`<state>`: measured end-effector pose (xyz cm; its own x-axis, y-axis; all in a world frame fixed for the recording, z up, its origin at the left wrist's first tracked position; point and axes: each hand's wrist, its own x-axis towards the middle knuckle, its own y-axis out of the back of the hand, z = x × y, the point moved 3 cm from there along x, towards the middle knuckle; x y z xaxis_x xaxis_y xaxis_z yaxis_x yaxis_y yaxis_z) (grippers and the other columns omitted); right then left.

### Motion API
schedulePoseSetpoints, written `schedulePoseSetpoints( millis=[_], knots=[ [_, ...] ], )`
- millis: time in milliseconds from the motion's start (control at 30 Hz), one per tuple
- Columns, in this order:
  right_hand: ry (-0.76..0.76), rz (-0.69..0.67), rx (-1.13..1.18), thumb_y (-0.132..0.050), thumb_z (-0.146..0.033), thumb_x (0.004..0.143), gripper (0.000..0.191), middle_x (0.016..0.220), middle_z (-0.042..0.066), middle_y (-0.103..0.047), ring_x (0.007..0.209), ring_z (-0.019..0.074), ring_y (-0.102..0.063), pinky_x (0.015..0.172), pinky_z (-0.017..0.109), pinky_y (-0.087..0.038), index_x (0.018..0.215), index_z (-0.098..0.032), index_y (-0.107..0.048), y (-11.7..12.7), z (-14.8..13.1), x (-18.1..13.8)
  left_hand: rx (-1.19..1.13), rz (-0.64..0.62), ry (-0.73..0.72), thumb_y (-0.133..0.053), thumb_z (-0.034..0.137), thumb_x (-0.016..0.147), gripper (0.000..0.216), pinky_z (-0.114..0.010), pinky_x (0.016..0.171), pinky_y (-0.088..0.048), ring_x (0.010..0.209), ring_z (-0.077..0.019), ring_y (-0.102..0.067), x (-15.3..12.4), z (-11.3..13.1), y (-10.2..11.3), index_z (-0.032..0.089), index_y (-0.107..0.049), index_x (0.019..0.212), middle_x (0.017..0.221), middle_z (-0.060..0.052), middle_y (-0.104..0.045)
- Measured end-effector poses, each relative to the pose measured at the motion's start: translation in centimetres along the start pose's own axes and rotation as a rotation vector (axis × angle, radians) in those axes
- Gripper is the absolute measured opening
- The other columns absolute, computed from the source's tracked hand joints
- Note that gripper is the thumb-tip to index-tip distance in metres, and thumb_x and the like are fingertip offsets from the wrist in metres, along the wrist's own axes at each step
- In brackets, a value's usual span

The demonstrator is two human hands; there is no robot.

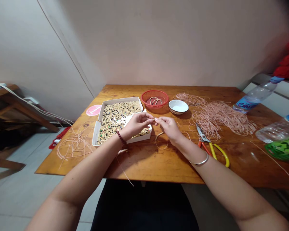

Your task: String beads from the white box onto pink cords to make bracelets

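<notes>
My left hand (139,124) and my right hand (169,127) meet fingertip to fingertip over the table, just past the right edge of a white box (94,136) of loose beads (110,120). Both are closed in a pinch. A thin cord strung with pale beads (158,136) hangs in a loop below my right hand, which appears to grip its end. What sits between my left fingertips is too small to make out. The beads in the box are mostly cream, mixed with black and a few green ones.
Behind the hands stand a red basket (144,102) holding beaded strands and a white bowl (178,110). To the right are heaped pink cords (227,118), scissors (213,149) with yellow handles, and plastic bottles (257,96). Tangled cord (74,146) lies left, near a pink disc (92,110).
</notes>
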<state>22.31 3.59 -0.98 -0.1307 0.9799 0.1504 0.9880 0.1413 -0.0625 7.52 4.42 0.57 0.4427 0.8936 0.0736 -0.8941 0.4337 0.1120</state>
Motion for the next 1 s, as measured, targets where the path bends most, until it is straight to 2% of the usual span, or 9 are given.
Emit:
schedulePoseSetpoints(
  millis=[100, 333, 567, 833, 1000],
  knots=[
    [0.014, 0.026, -0.005, -0.064, -0.044, 0.073, 0.032, 0.048, -0.003, -0.041, 0.051, 0.0092, -0.038, 0.048, 0.022, -0.028, 0.055, -0.018, -0.059, 0.09, 0.00, 0.06, -0.003, -0.001, 0.013, -0.066, 0.041, 0.079, 0.032, -0.021, 0.065, -0.049, 0.083, -0.0137, -0.064, 0.02, 0.04, 0.01, 0.013, -0.059, 0.093, 0.088, -0.008, -0.069],
    [0.022, -0.007, -0.007, -0.063, -0.044, 0.074, 0.033, 0.044, -0.005, -0.036, 0.049, 0.0096, -0.038, 0.050, 0.023, -0.028, 0.056, -0.017, -0.058, 0.05, -0.08, 0.08, 0.018, -0.010, 0.011, -0.064, 0.042, 0.080, 0.032, -0.020, 0.064, -0.047, 0.081, -0.0127, -0.064, 0.06, 0.14, -0.05, 0.013, -0.060, 0.092, 0.088, -0.007, -0.069],
    [0.084, -0.003, -0.066, -0.061, -0.044, 0.075, 0.034, 0.049, -0.004, -0.041, 0.052, 0.0092, -0.038, 0.051, 0.024, -0.029, 0.056, -0.016, -0.057, 0.02, -0.42, 0.00, 0.070, 0.001, 0.027, -0.060, 0.044, 0.084, 0.032, -0.021, 0.063, -0.046, 0.083, -0.0137, -0.064, 0.11, 0.09, -0.05, 0.013, -0.061, 0.093, 0.088, -0.008, -0.069],
    [0.066, -0.005, -0.071, -0.059, -0.045, 0.076, 0.034, 0.049, -0.004, -0.040, 0.052, 0.0093, -0.038, 0.050, 0.024, -0.028, 0.058, -0.017, -0.056, -0.08, -0.39, -0.15, 0.084, 0.003, 0.029, -0.056, 0.046, 0.086, 0.034, -0.021, 0.065, -0.047, 0.082, -0.0131, -0.064, 0.04, -0.01, 0.00, 0.013, -0.062, 0.092, 0.089, -0.009, -0.069],
    [0.085, 0.002, -0.070, -0.060, -0.044, 0.076, 0.034, 0.052, -0.003, -0.046, 0.053, 0.0099, -0.041, 0.052, 0.024, -0.032, 0.057, -0.017, -0.056, -0.12, -0.45, -0.15, 0.074, 0.003, 0.037, -0.057, 0.047, 0.085, 0.035, -0.021, 0.064, -0.046, 0.082, -0.0134, -0.064, -0.02, -0.06, -0.02, 0.013, -0.062, 0.092, 0.088, -0.009, -0.069]
  ],
)
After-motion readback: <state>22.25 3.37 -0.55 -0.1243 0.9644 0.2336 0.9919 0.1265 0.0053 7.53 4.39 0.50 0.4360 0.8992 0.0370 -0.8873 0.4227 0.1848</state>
